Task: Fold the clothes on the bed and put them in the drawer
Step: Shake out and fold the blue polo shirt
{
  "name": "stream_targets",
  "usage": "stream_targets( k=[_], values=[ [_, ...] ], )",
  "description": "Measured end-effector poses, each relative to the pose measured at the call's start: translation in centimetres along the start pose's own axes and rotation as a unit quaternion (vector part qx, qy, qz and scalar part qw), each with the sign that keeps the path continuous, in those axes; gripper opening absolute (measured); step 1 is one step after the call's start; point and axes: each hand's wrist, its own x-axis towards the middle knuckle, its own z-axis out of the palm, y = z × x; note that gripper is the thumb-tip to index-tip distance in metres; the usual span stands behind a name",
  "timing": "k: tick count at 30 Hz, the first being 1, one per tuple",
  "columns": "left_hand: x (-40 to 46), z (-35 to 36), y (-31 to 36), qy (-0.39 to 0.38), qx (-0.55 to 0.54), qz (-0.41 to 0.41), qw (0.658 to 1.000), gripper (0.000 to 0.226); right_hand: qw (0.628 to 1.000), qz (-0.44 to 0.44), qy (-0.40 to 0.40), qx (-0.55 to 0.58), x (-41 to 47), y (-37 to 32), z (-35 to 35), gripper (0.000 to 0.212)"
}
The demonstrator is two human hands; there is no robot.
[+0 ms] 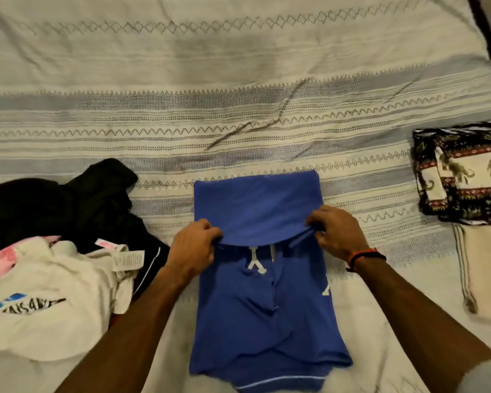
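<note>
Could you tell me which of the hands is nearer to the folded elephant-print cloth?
Right. The right hand grips the blue shirt on the elephant-print cloth's side; the left hand grips its far edge.

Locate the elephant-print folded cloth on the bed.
In the head view, the elephant-print cloth lies at the bed's right edge, right of the blue garment, beyond a cream cloth.

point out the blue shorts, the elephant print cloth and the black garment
blue shorts [255,313], head view, on the lower front panel
elephant print cloth [465,177], head view, on the folded top face
black garment [68,205], head view, on the middle of the heap
</note>
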Motion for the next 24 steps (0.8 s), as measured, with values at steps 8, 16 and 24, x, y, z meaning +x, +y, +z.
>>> stream_targets(
  k=[8, 16, 24],
  values=[
    [-2.7, 2.7, 1.3, -0.053, 0.106, 0.024, 0.993, 0.035, 0.995, -0.025, -0.027, -0.088, -3.5, 0.5, 2.7, 0.029],
    [-1.2, 1.3, 2.6, -0.013, -0.015, -0.039, 0.999, 0.038, 0.997, -0.009, -0.06, -0.054, -1.7, -2.1, 1.6, 0.037],
    [1.5, 2.3, 4.1, -0.012, 0.009, 0.026, 1.0, 0.065, 0.99, -0.098, -0.039, -0.092, 0.7, -4.3, 2.9, 0.06]
  ],
)
